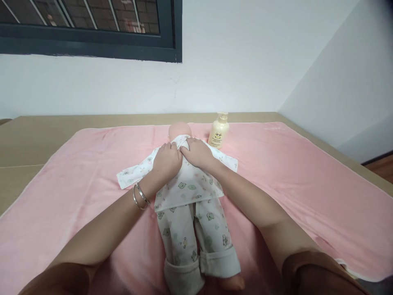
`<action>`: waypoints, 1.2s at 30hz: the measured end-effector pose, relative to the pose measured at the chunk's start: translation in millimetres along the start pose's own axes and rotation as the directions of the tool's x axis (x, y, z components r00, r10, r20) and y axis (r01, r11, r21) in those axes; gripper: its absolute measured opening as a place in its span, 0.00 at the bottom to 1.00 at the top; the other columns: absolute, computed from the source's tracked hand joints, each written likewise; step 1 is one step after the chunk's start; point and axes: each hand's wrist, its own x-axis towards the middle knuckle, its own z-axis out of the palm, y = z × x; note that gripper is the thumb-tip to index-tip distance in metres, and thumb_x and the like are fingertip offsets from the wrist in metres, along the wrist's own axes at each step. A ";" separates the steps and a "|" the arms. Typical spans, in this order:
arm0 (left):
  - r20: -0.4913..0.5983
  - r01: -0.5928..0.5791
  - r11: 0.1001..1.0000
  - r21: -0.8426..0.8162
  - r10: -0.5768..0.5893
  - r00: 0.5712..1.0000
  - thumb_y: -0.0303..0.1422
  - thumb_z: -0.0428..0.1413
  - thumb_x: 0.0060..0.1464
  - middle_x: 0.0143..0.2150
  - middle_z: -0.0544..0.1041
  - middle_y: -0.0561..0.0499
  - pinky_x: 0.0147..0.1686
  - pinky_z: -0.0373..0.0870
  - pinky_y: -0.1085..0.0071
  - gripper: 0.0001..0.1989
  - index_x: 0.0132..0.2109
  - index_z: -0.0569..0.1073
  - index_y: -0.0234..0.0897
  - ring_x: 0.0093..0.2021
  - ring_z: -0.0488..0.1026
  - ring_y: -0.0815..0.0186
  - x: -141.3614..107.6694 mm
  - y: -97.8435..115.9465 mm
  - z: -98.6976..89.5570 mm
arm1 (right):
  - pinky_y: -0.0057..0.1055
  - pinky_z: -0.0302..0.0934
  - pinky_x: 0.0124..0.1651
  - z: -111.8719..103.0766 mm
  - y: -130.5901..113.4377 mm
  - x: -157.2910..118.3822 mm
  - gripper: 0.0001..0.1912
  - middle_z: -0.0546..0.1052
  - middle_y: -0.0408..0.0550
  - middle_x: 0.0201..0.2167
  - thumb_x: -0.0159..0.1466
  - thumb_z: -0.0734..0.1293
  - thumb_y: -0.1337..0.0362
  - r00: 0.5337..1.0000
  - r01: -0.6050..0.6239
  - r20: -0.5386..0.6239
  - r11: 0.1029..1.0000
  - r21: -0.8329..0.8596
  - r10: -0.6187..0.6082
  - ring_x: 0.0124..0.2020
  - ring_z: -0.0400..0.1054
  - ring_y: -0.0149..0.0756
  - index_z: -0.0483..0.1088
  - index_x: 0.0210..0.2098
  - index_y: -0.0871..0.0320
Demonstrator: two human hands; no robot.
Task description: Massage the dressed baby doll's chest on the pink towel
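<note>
A baby doll (179, 130) lies on the pink blanket, its bald head away from me and one foot showing near me. It wears a white printed top (188, 192) and matching trousers (211, 221) with rolled cuffs. Both sleeves spread out to the sides. My left hand (168, 160) is closed on the top at the chest, just below the neck. Beside it, my right hand (198, 153) also grips the top near the collar, its fingertips at the neckline. The cloth under my fingers is partly hidden.
A cream pump bottle (219, 131) stands on the pink blanket (276, 164) to the right of the doll's head. The blanket covers a tan surface (39, 135) that meets a white wall (233, 61). A dark-framed window (172, 32) is at upper left.
</note>
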 end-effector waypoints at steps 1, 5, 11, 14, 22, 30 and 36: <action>-0.009 -0.004 1.000 0.004 0.004 1.000 0.29 0.39 0.65 0.51 0.75 0.33 0.56 0.67 0.55 0.18 0.49 0.72 0.29 0.54 0.71 0.49 -0.9 -0.2 1.3 | 0.42 0.59 0.59 -0.5 0.2 0.0 0.23 0.74 0.63 0.57 0.70 0.54 0.56 1.000 -0.007 -0.001 1.000 0.000 0.007 0.58 0.68 0.52 0.69 0.54 0.66; -0.020 0.008 1.000 -0.018 -0.008 1.000 0.30 0.39 0.66 0.51 0.75 0.34 0.57 0.67 0.54 0.18 0.49 0.72 0.31 0.54 0.71 0.50 -2.3 0.2 3.0 | 0.42 0.61 0.56 -1.3 0.8 -0.1 0.24 0.76 0.62 0.54 0.70 0.56 0.55 0.999 -0.033 -0.001 0.999 0.007 0.033 0.56 0.69 0.52 0.70 0.53 0.65; 0.028 0.047 0.998 -0.043 -0.046 0.999 0.31 0.38 0.66 0.52 0.75 0.31 0.57 0.67 0.53 0.21 0.54 0.70 0.25 0.55 0.70 0.47 1.1 1.1 -2.4 | 0.43 0.59 0.59 0.1 1.7 -0.6 0.25 0.74 0.63 0.58 0.71 0.55 0.55 1.000 -0.011 -0.009 1.000 0.011 0.011 0.58 0.67 0.52 0.69 0.55 0.66; 0.065 0.075 0.987 -0.142 -0.066 0.996 0.33 0.39 0.65 0.53 0.75 0.33 0.57 0.66 0.54 0.21 0.53 0.71 0.28 0.56 0.71 0.48 8.2 -7.0 -1.3 | 0.43 0.56 0.62 0.9 1.0 -1.1 0.25 0.71 0.63 0.61 0.72 0.54 0.55 1.000 -0.006 -0.006 1.000 0.004 0.006 0.61 0.65 0.52 0.67 0.58 0.66; 0.132 0.194 0.943 -0.272 -0.163 0.978 0.40 0.40 0.63 0.56 0.75 0.36 0.56 0.67 0.53 0.22 0.52 0.72 0.35 0.58 0.71 0.48 24.2 -26.9 8.6 | 0.45 0.51 0.68 -12.6 -9.8 -21.3 0.30 0.65 0.65 0.67 0.74 0.53 0.54 0.995 0.059 0.084 0.997 -0.041 -0.055 0.69 0.56 0.53 0.60 0.65 0.69; 0.031 0.095 0.991 -0.097 -0.092 0.995 0.35 0.38 0.66 0.58 0.73 0.31 0.62 0.64 0.52 0.25 0.60 0.68 0.23 0.61 0.69 0.47 1.6 0.0 1.8 | 0.45 0.54 0.66 -14.9 0.3 -8.3 0.27 0.65 0.64 0.67 0.73 0.52 0.57 0.994 0.023 0.108 0.998 0.051 -0.028 0.68 0.57 0.52 0.64 0.62 0.68; 0.013 0.022 0.978 -0.205 -0.020 1.000 0.33 0.41 0.64 0.66 0.67 0.31 0.67 0.59 0.51 0.25 0.63 0.65 0.24 0.68 0.62 0.48 3.3 -2.5 9.6 | 0.48 0.44 0.73 2.2 -2.3 -11.2 0.31 0.59 0.69 0.70 0.74 0.50 0.58 0.998 -0.010 0.054 0.999 -0.038 0.012 0.72 0.50 0.54 0.56 0.68 0.76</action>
